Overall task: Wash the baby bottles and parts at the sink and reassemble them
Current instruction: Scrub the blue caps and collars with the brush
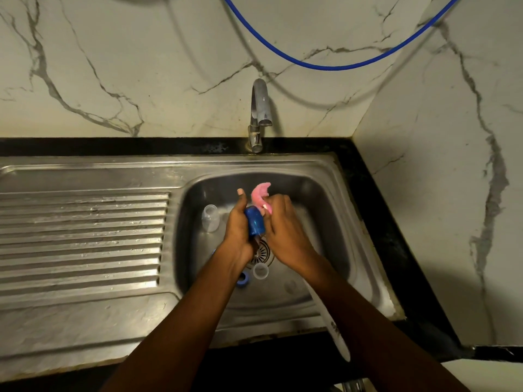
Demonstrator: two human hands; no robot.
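Note:
Over the steel sink basin (325, 210), my left hand (239, 230) grips a blue bottle cap (254, 220), thumb raised. My right hand (283, 222) holds a pink scrubber (261, 195) against the cap's top. A clear bottle (210, 217) lies on the basin floor to the left. Near the drain (263, 251) sit a blue ring (242, 279) and a small clear cup-shaped part (260, 271).
The tap (260, 114) stands behind the basin, with no water seen running. A ridged draining board (82, 239) stretches to the left. A white long handle (331, 326) leans on the basin's front right rim. A blue hose (334, 66) hangs on the marble wall.

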